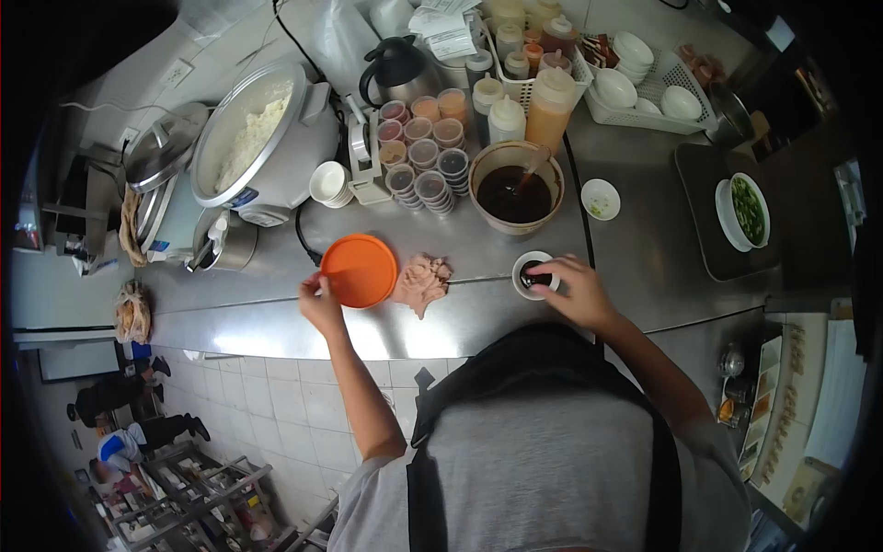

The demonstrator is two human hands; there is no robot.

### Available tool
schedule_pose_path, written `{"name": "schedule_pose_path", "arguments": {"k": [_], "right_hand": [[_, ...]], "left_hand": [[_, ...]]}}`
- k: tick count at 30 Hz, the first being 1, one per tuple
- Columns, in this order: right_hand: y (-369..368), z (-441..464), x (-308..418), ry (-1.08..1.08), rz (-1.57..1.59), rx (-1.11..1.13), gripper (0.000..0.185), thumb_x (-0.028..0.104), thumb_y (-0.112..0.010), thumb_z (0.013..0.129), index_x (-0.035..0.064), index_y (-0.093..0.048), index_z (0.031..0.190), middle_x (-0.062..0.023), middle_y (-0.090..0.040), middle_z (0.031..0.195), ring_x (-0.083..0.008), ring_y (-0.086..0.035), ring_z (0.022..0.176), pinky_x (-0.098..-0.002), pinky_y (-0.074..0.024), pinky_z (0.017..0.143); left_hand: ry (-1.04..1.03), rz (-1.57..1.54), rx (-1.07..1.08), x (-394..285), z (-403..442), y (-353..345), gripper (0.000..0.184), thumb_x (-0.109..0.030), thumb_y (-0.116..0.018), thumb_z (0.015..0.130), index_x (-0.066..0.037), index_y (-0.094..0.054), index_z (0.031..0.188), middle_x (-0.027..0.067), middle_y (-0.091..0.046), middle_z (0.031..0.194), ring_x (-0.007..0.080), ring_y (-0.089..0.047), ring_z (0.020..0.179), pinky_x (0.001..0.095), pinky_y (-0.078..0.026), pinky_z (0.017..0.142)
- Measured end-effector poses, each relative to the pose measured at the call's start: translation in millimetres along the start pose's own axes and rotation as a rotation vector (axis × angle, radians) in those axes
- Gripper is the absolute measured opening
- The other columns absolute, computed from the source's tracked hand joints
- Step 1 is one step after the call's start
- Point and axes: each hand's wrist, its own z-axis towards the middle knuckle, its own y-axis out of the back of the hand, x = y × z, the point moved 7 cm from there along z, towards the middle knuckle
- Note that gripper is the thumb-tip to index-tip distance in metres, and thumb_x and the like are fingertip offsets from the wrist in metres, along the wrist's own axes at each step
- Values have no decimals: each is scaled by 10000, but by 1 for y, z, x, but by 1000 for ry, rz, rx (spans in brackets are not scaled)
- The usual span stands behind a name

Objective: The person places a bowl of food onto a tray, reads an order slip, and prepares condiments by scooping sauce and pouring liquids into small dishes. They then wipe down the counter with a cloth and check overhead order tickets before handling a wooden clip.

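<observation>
My left hand (322, 305) pinches the near-left edge of a round orange plastic lid (361, 270) on the steel counter. Just right of the lid lies a crumpled pinkish cloth (423, 281). Farther right, my right hand (578, 291) has its thumb and fingers closed at the rim of a small white bowl (521, 286) with dark sauce in it. The fingers cover the bowl's right side. Behind this bowl stands a large tub of dark brown sauce (515, 195), a utensil leaning in it. Another small white bowl (601, 199) holds green bits.
Stacked sauce cups (423, 166) and squeeze bottles (550, 106) line the back. A large rice cooker (259, 138) sits back left. On the right, a dark tray (699, 198) carries a bowl of chopped greens (747, 212). Two people are far off at lower left.
</observation>
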Motion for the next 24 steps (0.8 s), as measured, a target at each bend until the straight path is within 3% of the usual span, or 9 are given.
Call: {"name": "schedule_pose_path", "arguments": {"k": [1,5,7,11,14,17,18,21,24], "right_hand": [[17,-12,-10,-67,-24,-76,249,163,-717,811,57,-673,1031,-84,-671,967,-270,-614,940,-359,-491,837],[37,-52,-58,-345,142,-259,389,204,-756,778,56,-635,1117,-108,-652,1068,-271,-606,1023,-378,-477,901],[31,-53,-66,-372,58,-239,538,239,-791,740,70,-587,1208,-135,-614,1166,-290,-575,1106,-406,-451,964],[-11,-30,-46,-132,-235,-106,814,282,-840,655,104,-447,1346,-181,-473,1341,-346,-459,1236,-462,-382,1038],[-36,-17,-55,-98,-250,-19,862,267,-852,628,80,-415,1347,-186,-446,1351,-363,-422,1259,-465,-375,1040],[-42,-17,-70,-110,-157,-60,845,219,-837,615,92,-422,1340,-179,-492,1287,-364,-456,1219,-449,-389,1028],[-36,-20,-70,-144,-103,-86,845,198,-826,609,100,-422,1344,-174,-504,1266,-358,-465,1205,-444,-390,1025],[-2,-28,-69,-243,-42,-145,829,159,-811,603,104,-428,1335,-157,-535,1231,-342,-503,1175,-431,-415,1004],[54,-23,-82,-268,13,-305,797,126,-804,602,99,-440,1311,-150,-564,1215,-338,-555,1139,-408,-457,969]], "left_hand": [[-23,-121,-38,-35,1,11,198,-138,-726,833,18,-653,933,113,-701,906,165,-668,768,280,-526,660],[-443,-328,87,-229,-31,17,128,-37,-705,839,-14,-664,958,105,-710,975,144,-677,862,241,-543,706],[-883,-277,150,-305,-68,-1,179,-18,-714,797,-54,-678,969,93,-712,1023,196,-696,921,283,-562,749],[-1330,-181,514,-365,-144,-78,282,-85,-663,762,-130,-653,1039,28,-707,1047,263,-679,997,356,-556,817],[-1411,-127,602,-352,-176,-124,331,-109,-655,766,-139,-619,1093,22,-707,992,248,-675,1002,344,-562,780],[-1213,-26,673,-341,-175,-139,362,-125,-670,764,-137,-604,1119,46,-692,936,250,-671,993,340,-566,743],[-1193,-45,681,-344,-173,-139,396,-187,-703,766,-138,-599,1145,72,-679,891,246,-681,926,337,-560,677],[-1034,-5,741,-354,-157,-139,440,-242,-760,743,-167,-623,1155,98,-676,991,253,-663,907,353,-537,689],[-1045,-23,739,-368,-144,-147,548,-386,-770,734,-183,-607,1216,143,-598,1196,336,-556,1132,449,-473,903]]}}
